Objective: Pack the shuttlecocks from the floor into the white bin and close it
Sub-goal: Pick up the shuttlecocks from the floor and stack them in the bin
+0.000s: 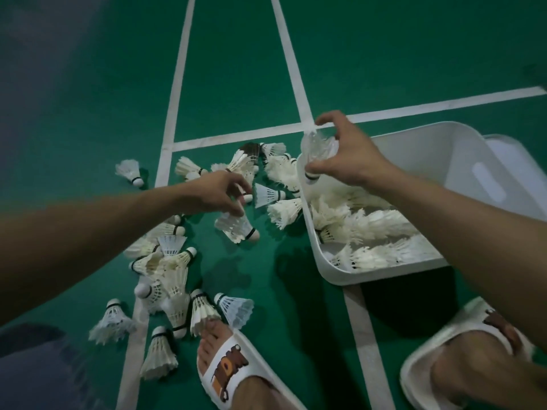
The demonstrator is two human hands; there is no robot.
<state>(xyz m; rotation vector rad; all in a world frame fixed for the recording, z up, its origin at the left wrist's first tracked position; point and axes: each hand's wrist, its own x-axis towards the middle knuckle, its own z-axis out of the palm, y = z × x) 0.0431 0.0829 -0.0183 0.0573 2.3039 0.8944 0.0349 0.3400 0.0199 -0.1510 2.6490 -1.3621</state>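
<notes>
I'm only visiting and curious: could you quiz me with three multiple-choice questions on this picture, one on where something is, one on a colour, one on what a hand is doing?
1. The white bin stands where, from the loose shuttlecocks on the floor? A) right of them B) left of them C) on top of them
2. The floor is A) grey B) green C) brown
3. The right hand A) lies flat on the floor B) is clenched and empty C) holds a shuttlecock over the bin

1 A: the pile lies left of the bin's wall. 2 B: green with white lines. 3 C: it grips the feathers above the bin's corner.
</notes>
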